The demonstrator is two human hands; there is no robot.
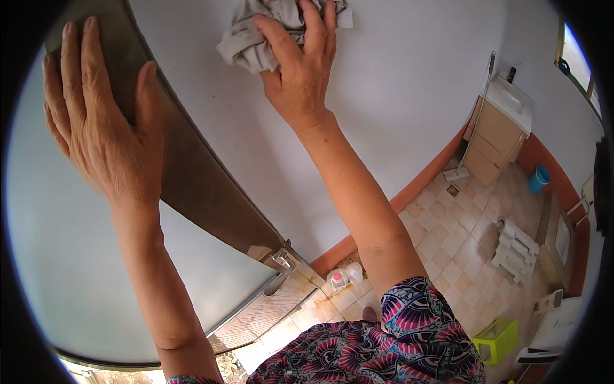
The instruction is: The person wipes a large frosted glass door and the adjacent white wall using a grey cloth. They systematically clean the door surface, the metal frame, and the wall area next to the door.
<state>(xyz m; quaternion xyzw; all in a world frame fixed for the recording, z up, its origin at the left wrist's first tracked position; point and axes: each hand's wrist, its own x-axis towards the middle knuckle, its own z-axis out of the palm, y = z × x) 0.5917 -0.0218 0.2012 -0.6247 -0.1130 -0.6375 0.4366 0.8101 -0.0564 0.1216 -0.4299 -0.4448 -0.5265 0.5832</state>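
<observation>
High on the white wall (pixel 383 96), my right hand (pixel 302 81) presses a crumpled grey cloth (pixel 247 45), its fingers spread over the folds. My left hand (pixel 105 120) holds nothing. It lies flat with the thumb apart on the dark brown frame (pixel 201 177) of a frosted glass panel (pixel 67 249), which looks like a door. Part of the cloth is cut off by the top of the view.
Below stand two clear plastic containers, one a bottle with a pink cap (pixel 337 278). On the tiled floor (pixel 446 230) are a white slatted stool (pixel 517 249), a lime-green stool (pixel 496 341) and a blue bucket (pixel 539 178). A long-handled mop (pixel 475 120) leans by a sink cabinet (pixel 496 129).
</observation>
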